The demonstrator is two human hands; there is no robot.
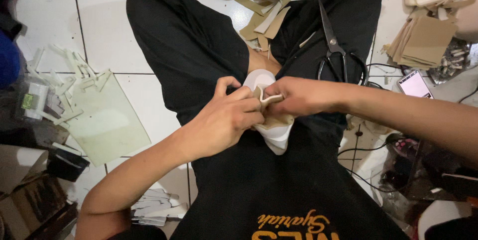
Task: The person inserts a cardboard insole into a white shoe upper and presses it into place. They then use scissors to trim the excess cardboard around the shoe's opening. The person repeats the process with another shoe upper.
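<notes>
- Two hands meeting over lap in black trousers [199, 46], white tiled floor [107, 31] open at left.
- Left hand [226, 120] curled, pinching white-and-tan shoe piece [271, 130].
- Right hand [298, 95] pinching its folded tan edge.
- Black scissors [333, 46] on thigh, near right hand.
- Phone [414, 84] beside right forearm.

Shoe piece [273, 138]: white, smooth, matt (tan lining inside); scissors [334, 46] dark metal; floor tiles [99, 31] glossy white.

Left hand [226, 118] curled shut, right hand [298, 95] pinching; fingertips meeting above lap
</notes>
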